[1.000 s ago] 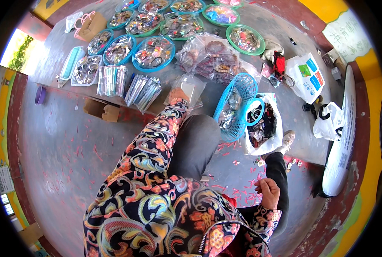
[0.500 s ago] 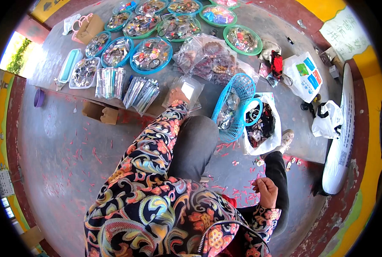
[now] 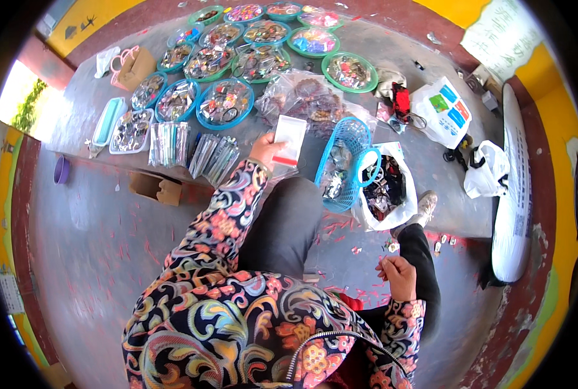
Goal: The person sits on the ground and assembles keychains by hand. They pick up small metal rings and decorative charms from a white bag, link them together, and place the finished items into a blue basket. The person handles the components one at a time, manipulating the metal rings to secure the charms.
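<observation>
My left hand (image 3: pixel 263 153) is closed on the edge of a flat white rectangular packet (image 3: pixel 291 137) with a red strip across its near end. Clear plastic bags (image 3: pixel 285 172) lie just below that hand, by my raised knee. Above my other leg, my right hand (image 3: pixel 398 276) is curled with thumb and fingertips together; anything between them is too small or hidden to make out. A blue plastic basket (image 3: pixel 324 170) holding small clear packets stands to the right of the white packet. Beside it a white bag (image 3: pixel 406 220) gapes, full of dark small items.
Several round baskets of small goods, such as a blue one (image 3: pixel 252 106), cover the low platform. Bundles of pens (image 3: pixel 212 157) lie nearer. Bagged beads (image 3: pixel 308 97) sit mid-platform. White bags (image 3: pixel 433 120) stand right. An open cardboard box (image 3: pixel 147 187) rests below the platform's edge.
My left hand has lifted the white packet up from the clear bags, and it now shows plainly. My right hand stays curled over my leg. The whole view has shifted slightly.
</observation>
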Available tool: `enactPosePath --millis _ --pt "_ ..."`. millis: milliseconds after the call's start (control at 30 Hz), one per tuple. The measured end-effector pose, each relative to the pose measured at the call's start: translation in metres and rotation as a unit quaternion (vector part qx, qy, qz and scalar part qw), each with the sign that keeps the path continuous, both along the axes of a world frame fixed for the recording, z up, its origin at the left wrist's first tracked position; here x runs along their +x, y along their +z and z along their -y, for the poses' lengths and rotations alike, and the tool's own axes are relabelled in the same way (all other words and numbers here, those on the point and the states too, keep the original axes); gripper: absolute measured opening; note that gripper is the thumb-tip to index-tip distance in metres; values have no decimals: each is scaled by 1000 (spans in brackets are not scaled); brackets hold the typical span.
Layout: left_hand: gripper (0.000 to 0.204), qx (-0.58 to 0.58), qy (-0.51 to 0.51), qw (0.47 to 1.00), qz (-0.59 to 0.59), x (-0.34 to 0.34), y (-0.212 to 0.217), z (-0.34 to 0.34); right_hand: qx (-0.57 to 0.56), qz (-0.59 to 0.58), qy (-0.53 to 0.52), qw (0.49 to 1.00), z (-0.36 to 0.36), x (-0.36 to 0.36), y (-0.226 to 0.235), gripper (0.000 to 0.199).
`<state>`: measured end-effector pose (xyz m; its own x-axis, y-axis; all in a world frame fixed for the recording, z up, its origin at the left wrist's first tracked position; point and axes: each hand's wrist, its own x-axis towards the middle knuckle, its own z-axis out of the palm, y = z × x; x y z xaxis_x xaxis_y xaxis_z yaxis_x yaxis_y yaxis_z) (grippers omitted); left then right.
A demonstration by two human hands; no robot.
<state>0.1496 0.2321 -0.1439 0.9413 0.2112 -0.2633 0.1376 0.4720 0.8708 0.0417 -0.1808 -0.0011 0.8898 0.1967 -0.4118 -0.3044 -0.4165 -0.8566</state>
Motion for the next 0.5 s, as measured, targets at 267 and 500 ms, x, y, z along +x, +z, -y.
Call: enactPosePath --millis 267,500 --pt "33 -64 -273 959 48 -97 130 152 65 253 -22 965 -22 15 25 40" --pt "34 -45 -390 920 23 -131 153 223 88 241 -51 965 0 -9 8 30"
